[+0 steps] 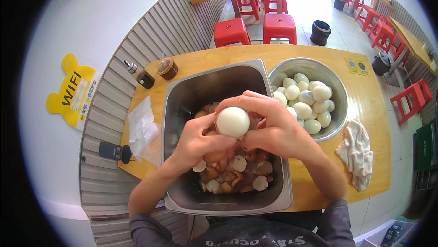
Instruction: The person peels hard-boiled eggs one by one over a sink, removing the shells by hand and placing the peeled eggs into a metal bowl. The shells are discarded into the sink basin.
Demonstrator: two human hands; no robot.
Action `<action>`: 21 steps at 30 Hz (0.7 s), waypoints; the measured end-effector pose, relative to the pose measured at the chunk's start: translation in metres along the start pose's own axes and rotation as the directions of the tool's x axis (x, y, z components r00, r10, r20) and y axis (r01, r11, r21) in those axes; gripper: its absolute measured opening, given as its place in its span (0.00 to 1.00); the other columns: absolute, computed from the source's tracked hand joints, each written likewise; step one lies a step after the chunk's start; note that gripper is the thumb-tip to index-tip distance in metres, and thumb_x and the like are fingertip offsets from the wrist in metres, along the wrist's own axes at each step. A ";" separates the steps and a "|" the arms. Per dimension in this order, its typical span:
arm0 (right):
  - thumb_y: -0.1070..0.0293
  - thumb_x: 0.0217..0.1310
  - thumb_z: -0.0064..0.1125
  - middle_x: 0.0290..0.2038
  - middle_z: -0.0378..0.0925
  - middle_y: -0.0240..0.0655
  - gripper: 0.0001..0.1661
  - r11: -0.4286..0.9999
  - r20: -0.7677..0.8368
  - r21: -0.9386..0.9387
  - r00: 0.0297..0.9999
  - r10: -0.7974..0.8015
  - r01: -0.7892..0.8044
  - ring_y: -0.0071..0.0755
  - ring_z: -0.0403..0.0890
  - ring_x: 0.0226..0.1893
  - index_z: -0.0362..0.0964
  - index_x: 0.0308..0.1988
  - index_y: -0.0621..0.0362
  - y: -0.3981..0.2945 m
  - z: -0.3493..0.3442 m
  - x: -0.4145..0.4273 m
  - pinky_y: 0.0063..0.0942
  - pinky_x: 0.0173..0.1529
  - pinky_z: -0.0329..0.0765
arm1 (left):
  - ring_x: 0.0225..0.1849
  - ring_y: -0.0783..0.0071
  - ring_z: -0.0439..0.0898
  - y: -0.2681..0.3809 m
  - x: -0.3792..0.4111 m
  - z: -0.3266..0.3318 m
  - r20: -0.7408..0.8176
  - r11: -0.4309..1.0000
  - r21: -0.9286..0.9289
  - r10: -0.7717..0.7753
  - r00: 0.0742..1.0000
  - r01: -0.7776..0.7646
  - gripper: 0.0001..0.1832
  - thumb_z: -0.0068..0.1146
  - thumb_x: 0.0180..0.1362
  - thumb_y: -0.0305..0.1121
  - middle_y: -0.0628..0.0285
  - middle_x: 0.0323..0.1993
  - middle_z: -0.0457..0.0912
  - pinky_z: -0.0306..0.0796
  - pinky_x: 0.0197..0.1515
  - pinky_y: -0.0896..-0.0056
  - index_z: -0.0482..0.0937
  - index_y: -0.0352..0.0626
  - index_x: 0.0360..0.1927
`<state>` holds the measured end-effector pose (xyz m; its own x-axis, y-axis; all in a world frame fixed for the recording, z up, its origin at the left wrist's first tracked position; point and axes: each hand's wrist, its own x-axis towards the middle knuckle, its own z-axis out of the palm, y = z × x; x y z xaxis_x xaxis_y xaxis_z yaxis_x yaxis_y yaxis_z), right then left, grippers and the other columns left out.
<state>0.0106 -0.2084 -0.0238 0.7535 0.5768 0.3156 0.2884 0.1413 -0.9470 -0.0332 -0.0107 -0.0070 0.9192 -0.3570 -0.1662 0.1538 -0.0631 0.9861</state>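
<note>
A boiled egg (pixel 233 121), its white bared on top, is held between my left hand (pixel 202 142) and my right hand (pixel 273 123). The fingers and thumbs of both hands close around it, and some shell seems to cling to its lower edge. Below my hands is a deep steel pan (pixel 226 207) holding brown eggshell pieces (pixel 238 163) and water; my hands hide part of its contents. To the right stands a round steel bowl (pixel 343 110) with several peeled eggs (pixel 302 110).
A wooden table (pixel 369 110) carries a crumpled white cloth (pixel 357 154) at right, with a plastic bag (pixel 141 127), a sauce bottle (pixel 143 77) and a jar of brown sauce (pixel 167 69) at left. Red stools (pixel 279 26) stand beyond.
</note>
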 end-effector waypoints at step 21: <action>0.78 0.47 0.60 0.28 0.80 0.38 0.18 0.989 0.048 -0.060 0.990 0.136 -0.133 0.24 0.80 0.29 0.77 0.42 0.65 -0.002 -0.013 0.001 0.25 0.37 0.77 | 0.18 0.71 0.76 -0.003 0.000 -0.014 0.292 0.952 -0.280 -0.041 0.955 0.126 0.26 0.53 0.63 0.50 0.53 0.23 0.77 0.66 0.16 0.78 0.73 0.29 0.42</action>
<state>0.0185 -0.2187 -0.0205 0.7565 0.6285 0.1805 0.2204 0.0148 -0.9753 -0.0283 0.0025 -0.0101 0.7661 -0.6108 -0.2000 0.3639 0.1558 0.9183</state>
